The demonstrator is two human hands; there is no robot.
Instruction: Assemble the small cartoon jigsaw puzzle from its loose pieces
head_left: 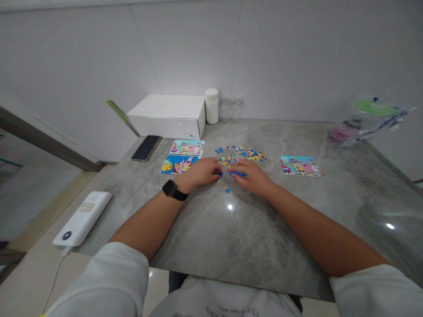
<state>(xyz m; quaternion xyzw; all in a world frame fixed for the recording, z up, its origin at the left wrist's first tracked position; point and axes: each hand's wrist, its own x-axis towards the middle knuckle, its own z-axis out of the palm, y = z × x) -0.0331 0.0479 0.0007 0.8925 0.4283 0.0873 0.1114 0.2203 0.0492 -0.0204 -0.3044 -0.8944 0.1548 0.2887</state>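
Note:
Small jigsaw puzzle pieces lie scattered in a loose pile on the grey marbled table, just beyond my hands. My left hand has its fingers curled, with a blue puzzle piece at the fingertips. Opposite it, my right hand bends its fingers over blue puzzle pieces; its thumb is partly hidden. A single blue piece rests nearer to me, between the hands. Two cartoon picture cards, one pink and blue and one bluer, lie beside my left hand.
Another cartoon card lies on the right. At the back stand a white box, a white bottle and two glasses. A phone and white power bank are left; a plastic bag is far right.

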